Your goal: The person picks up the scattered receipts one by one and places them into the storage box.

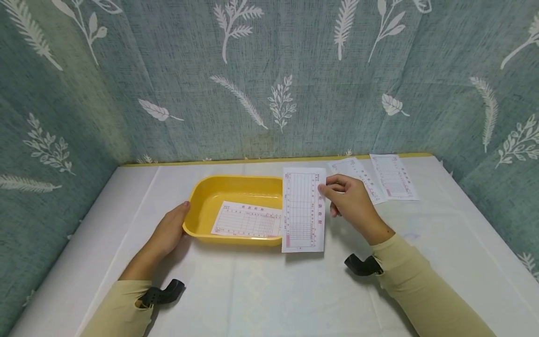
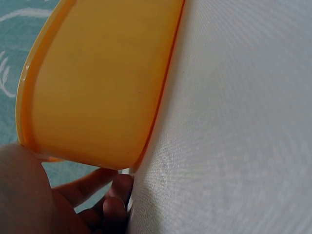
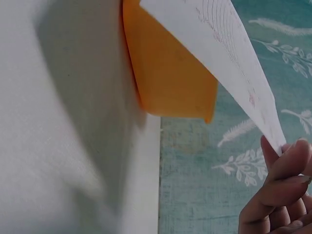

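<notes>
A yellow tray (image 1: 236, 241) lies on the white table with a printed slip (image 1: 244, 219) inside it. My left hand (image 1: 169, 230) grips the tray's left end, thumb at the rim; the left wrist view shows its fingers (image 2: 115, 207) bent beside the base of the tray (image 2: 102, 87). Between thumb and fingers my right hand (image 1: 351, 203) pinches the right edge of another printed slip (image 1: 301, 234), held upright in front of the tray's right end, which it hides. In the right wrist view this slip (image 3: 219, 53) slants above the tray (image 3: 170, 87), pinched by the right hand (image 3: 282, 187).
Two more printed slips, one (image 1: 365, 180) partly behind my right hand and one (image 1: 393, 177) to its right, lie near the back edge of the table (image 1: 261, 295). Patterned green cloth (image 1: 252, 93) stands behind and at both sides. Black wrist mounts stick out from both sleeves.
</notes>
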Demonstrator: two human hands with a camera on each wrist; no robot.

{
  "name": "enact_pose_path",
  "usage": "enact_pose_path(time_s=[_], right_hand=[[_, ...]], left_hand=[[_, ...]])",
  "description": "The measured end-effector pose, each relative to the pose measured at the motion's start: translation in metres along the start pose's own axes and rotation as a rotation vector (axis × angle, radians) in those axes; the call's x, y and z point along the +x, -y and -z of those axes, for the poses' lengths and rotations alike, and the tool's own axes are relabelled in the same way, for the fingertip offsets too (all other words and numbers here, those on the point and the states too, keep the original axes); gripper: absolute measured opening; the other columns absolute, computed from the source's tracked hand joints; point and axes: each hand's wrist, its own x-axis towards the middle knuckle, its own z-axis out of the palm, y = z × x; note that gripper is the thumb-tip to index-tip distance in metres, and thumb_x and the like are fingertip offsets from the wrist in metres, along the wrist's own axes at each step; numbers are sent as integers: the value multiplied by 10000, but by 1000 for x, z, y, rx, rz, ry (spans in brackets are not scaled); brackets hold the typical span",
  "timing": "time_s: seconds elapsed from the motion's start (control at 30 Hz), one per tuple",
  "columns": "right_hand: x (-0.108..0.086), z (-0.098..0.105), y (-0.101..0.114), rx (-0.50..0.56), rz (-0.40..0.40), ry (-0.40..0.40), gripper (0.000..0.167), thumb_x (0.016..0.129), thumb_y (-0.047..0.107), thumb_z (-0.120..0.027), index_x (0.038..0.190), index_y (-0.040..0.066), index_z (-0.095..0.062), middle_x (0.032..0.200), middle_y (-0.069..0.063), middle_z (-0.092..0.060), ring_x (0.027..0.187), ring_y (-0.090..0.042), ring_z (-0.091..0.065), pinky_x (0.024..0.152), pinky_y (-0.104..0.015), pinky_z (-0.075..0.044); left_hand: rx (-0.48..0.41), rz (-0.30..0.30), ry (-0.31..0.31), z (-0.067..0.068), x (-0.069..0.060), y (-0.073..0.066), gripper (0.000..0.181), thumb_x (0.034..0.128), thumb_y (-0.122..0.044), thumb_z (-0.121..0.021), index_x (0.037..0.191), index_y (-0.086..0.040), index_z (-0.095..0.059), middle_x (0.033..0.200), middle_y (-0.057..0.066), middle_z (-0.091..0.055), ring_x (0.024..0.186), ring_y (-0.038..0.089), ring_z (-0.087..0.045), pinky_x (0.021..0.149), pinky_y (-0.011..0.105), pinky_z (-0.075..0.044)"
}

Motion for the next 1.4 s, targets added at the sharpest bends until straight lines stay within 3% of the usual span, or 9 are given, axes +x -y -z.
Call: enact_pose_path(time_s=[0.13, 0.3, 0.43, 0.73, 0.9, 1.1, 1.23, 1.33, 1.4], right_hand=[[0, -3, 0, 14, 11, 7, 299, 973, 251, -668, 1143, 18, -589, 730, 62, -664, 453, -105, -487, 483, -254, -439], [0, -5, -2, 11, -23, 16, 287, 1006, 267, -616, 1173, 47, -535, 641, 25, -613, 428, -114, -475, 460, -253, -409], [1, -6, -4, 22, -18, 17, 268, 1032, 254, -567, 1202, 54, -515, 603, -7, -565, 432, -126, -489, 463, -261, -405], [0, -7, -3, 44, -1, 15, 264, 1023, 142, -546, 1253, 28, -485, 693, -7, -611, 513, -124, -542, 512, -263, -445], [0, -8, -1, 29, -1, 31, 393, 957, 49, -580, 1321, 9, -439, 848, -40, -638, 554, -130, -541, 531, -260, -445], [1, -8, -5, 22, -23, 68, 538, 937, 76, -655, 1405, -4, -401, 946, -83, -665, 563, -121, -574, 556, -257, -472], [1, -9, -7, 11, 36, 75, 372, 940, 113, -685, 1234, -43, -519, 953, -111, -711, 514, -119, -590, 535, -265, -486], [-1, -9, -7, -11, 68, 79, 222, 950, 142, -685, 1031, -20, -556, 848, -68, -717, 485, -132, -571, 508, -274, -475], [-2, -9, -7, -14, 73, 85, 188, 961, 152, -675, 993, 3, -565, 786, -25, -708, 470, -137, -557, 490, -276, -462]], left_hand=[[-3, 6, -2, 1, 0, 0, 719, 1083, -506, -155, 1475, 48, -395, 1207, 223, -560, 1154, 336, -473, 1057, 531, -328], [-14, 27, 15, 0, 0, 0, 738, 1081, -513, -153, 1503, 62, -344, 1329, 252, -518, 1233, 367, -438, 1143, 604, -252], [8, 18, 4, 0, 0, -1, 723, 1083, -506, -149, 1469, 54, -395, 1208, 245, -553, 1166, 360, -471, 1070, 562, -324], [21, 10, -7, 0, 0, 1, 709, 1086, -494, -150, 1439, 52, -432, 1066, 199, -578, 1077, 319, -509, 966, 447, -365], [7, 11, -5, 1, 0, 0, 712, 1083, -504, -150, 1446, 43, -427, 1113, 208, -562, 1121, 330, -482, 993, 468, -340], [18, 13, -2, -1, -1, 0, 697, 1088, -487, -149, 1435, 43, -440, 1069, 189, -573, 1078, 309, -499, 944, 415, -363], [17, 5, -13, 1, 0, -1, 700, 1085, -497, -148, 1410, 38, -461, 1033, 195, -561, 1060, 312, -498, 931, 420, -358], [19, 11, -8, 0, 0, -2, 707, 1083, -501, -145, 1420, 39, -452, 1042, 195, -562, 1067, 313, -499, 939, 423, -360], [24, 22, 3, 0, 0, -1, 713, 1082, -505, -143, 1438, 39, -436, 1062, 187, -567, 1076, 309, -501, 946, 424, -368]])
